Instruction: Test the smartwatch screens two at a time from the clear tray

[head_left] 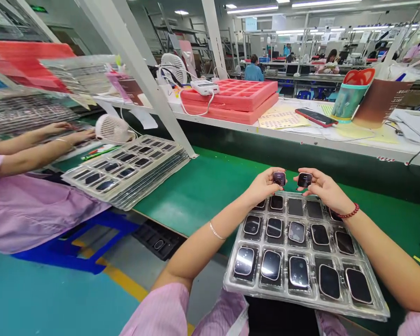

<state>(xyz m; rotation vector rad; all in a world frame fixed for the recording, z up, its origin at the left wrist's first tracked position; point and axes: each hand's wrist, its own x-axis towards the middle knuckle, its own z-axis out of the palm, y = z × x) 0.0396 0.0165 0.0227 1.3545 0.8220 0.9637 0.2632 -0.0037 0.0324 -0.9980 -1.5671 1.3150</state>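
My left hand (pixel 268 183) pinches a smartwatch body (pixel 279 178) with a dark screen and a rounded metal rim. Level with it, my right hand (pixel 320 185) grips a second smartwatch body (pixel 304 180) by its edges, its screen facing me. Both are held just above the far edge of a clear plastic tray (pixel 301 299). Rows of smartwatch bodies lie screen up in the tray's pockets, such as one smartwatch body (pixel 298 272) in the near row. Two pockets in the far row, below my hands, show no watch. My right forearm covers part of the tray's right side.
Left on the green bench (pixel 175 196) stands a stack of filled trays (pixel 126 172), beside a small white fan (pixel 112 128). A co-worker's hands (pixel 70 133) are at work there. A shelf behind holds red foam trays (pixel 231 100), a phone (pixel 316 117) and a cup (pixel 349 100).
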